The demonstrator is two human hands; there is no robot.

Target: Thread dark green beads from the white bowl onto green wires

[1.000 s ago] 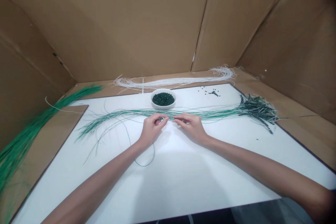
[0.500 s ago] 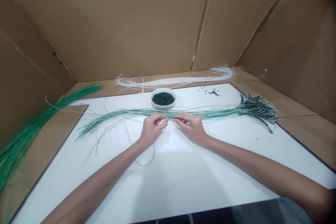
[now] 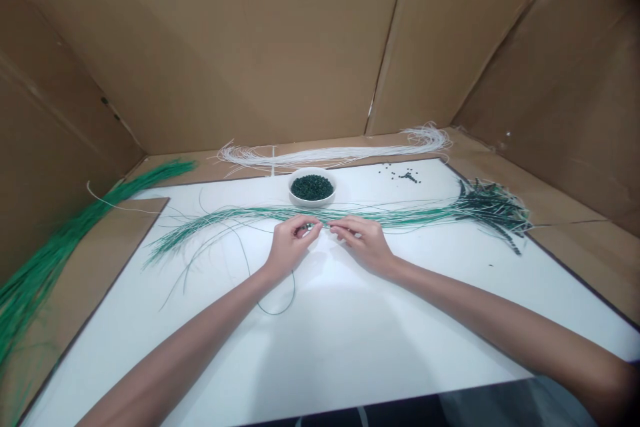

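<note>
Long thin green strands, loosely bundled

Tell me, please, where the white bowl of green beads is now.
In the head view, the bowl sits near the far edge of the white board, just beyond the green strands.

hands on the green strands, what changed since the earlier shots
Almost nothing: the left hand and right hand stay at the green strands, with no clear grab or release. The bowl of dark beads and the white strands stayed put.

Here's the left hand and right hand pinching thin green wires, right below a round white bowl of dark green beads!
</note>
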